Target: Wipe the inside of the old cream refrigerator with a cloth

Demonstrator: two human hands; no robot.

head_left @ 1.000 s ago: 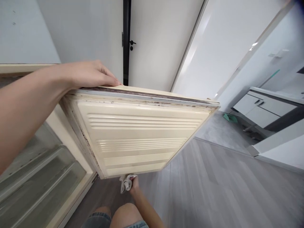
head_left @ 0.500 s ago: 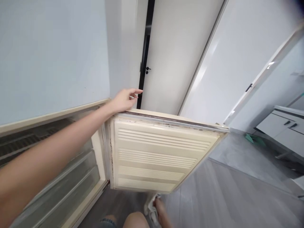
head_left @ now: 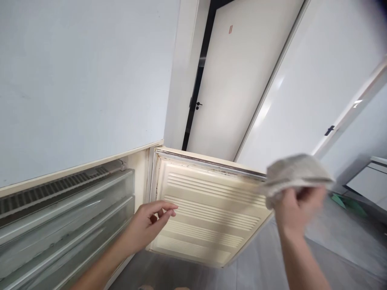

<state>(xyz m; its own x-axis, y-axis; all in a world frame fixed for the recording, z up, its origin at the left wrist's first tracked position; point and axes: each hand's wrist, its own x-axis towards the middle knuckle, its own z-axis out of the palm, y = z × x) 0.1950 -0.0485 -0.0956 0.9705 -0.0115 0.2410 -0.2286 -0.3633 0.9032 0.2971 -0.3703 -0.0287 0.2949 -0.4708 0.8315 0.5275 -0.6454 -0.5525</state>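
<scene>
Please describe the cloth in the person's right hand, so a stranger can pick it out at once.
Find the open cream refrigerator door with its ribbed panel. At the door's right edge, the right hand holds a crumpled grey-white cloth. It is the only fabric in view, bunched over the fingers.

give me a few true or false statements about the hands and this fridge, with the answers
1. The right hand holds a cloth. True.
2. The left hand grips the cloth too. False: it is open and holds nothing, in front of the cream ribbed inner panel of the door.
3. The fridge door is shut. False: it stands open, showing its inner panel.
4. Clear drawers are stacked left of the door. True.
</scene>
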